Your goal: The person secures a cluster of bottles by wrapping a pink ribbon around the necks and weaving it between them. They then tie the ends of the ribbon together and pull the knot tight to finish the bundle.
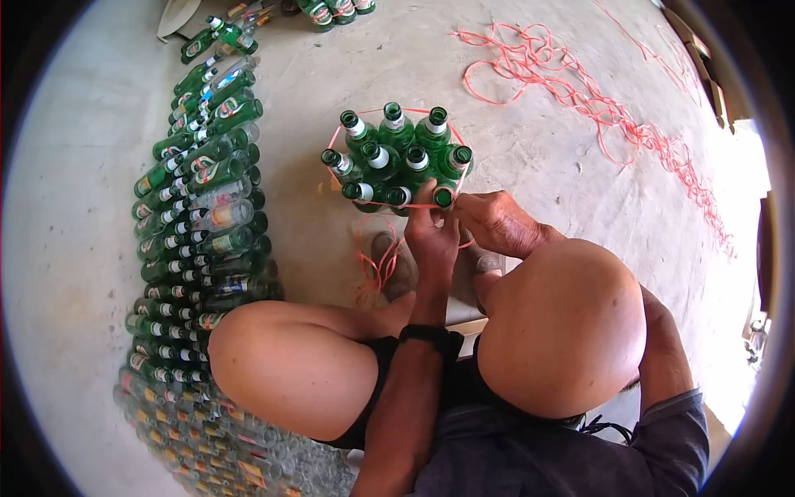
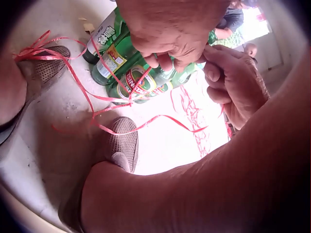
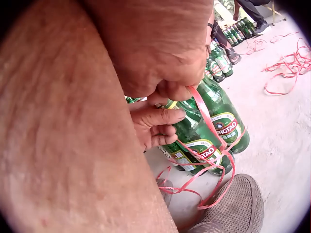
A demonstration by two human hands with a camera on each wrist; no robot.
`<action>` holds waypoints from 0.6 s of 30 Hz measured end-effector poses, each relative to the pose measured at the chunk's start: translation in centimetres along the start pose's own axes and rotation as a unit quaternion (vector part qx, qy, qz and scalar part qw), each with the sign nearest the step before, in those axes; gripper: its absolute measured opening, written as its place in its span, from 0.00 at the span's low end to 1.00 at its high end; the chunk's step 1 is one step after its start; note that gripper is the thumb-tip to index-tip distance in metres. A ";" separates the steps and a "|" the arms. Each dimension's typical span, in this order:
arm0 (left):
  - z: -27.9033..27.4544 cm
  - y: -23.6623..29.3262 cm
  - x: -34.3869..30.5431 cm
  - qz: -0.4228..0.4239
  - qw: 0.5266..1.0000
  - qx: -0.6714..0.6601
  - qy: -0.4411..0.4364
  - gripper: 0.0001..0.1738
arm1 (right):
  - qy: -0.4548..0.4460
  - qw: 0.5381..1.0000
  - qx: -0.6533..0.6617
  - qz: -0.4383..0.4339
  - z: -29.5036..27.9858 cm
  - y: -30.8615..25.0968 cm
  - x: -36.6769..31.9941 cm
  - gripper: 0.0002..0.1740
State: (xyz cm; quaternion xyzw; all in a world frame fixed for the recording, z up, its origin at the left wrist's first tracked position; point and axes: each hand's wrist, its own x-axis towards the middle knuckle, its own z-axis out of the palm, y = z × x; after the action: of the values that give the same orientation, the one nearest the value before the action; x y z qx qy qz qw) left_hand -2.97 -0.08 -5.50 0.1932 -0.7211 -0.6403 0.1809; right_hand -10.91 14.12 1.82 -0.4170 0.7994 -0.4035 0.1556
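Note:
A cluster of several green beer bottles (image 1: pixel 377 161) stands upright on the floor between the feet. Pink plastic strapping (image 1: pixel 333 137) runs round the bottles near their necks. My left hand (image 1: pixel 435 236) is at the near edge of the cluster, beside a bottle mouth, its fingers pinching the strapping. Just right of it, my right hand (image 1: pixel 501 224) pinches the strapping at the near right corner bottle. In the right wrist view a flat length of strapping (image 3: pixel 205 114) comes out from under the right hand's fingers. Loose ends (image 2: pixel 92 104) dangle in front of the bottle labels.
Stacked bottles (image 1: pixel 215 174) lie on their sides along the left. Tangled pink strapping (image 1: pixel 563 74) spreads over the floor at right. More bundled bottles (image 1: pixel 331 12) stand at the back. Shoes (image 3: pixel 238 204) are close to the cluster; other people appear in the background of the wrist views.

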 end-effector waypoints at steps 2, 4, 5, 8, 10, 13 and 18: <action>0.1 0.5 -0.6 0.003 0.999 -0.024 0.025 0.22 | -0.002 1.000 0.006 0.006 -0.1 -0.4 0.1 0.04; -0.1 1.4 -1.4 -0.031 0.997 -0.035 0.065 0.18 | -0.014 1.000 0.006 0.019 -0.2 -0.5 -0.1 0.04; -0.3 1.9 -2.1 -0.067 0.993 -0.034 0.092 0.16 | -0.019 1.000 0.009 0.019 -0.2 -0.5 -0.2 0.04; -1.2 2.0 -2.9 -0.161 0.982 -0.039 0.086 0.13 | -0.036 0.999 0.033 0.009 0.0 -0.5 -0.4 0.04; -1.4 2.6 -3.4 -0.217 0.970 -0.093 0.055 0.14 | -0.045 0.997 0.070 -0.006 0.2 -0.4 -0.5 0.04; -1.1 5.5 -3.3 -0.249 0.947 -0.203 0.015 0.15 | -0.072 0.980 0.164 0.086 -0.5 -2.2 -0.3 0.06; -1.5 4.6 -2.6 -0.288 0.918 -0.273 -0.019 0.13 | -0.062 0.987 0.147 0.006 0.7 -0.7 -0.7 0.07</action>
State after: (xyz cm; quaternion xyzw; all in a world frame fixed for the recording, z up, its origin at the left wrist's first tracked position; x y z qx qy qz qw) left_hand -0.18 0.45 -0.79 0.3236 -0.4348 -0.8401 0.0204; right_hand -9.70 14.06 1.90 -0.4090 0.7229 -0.4888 0.2667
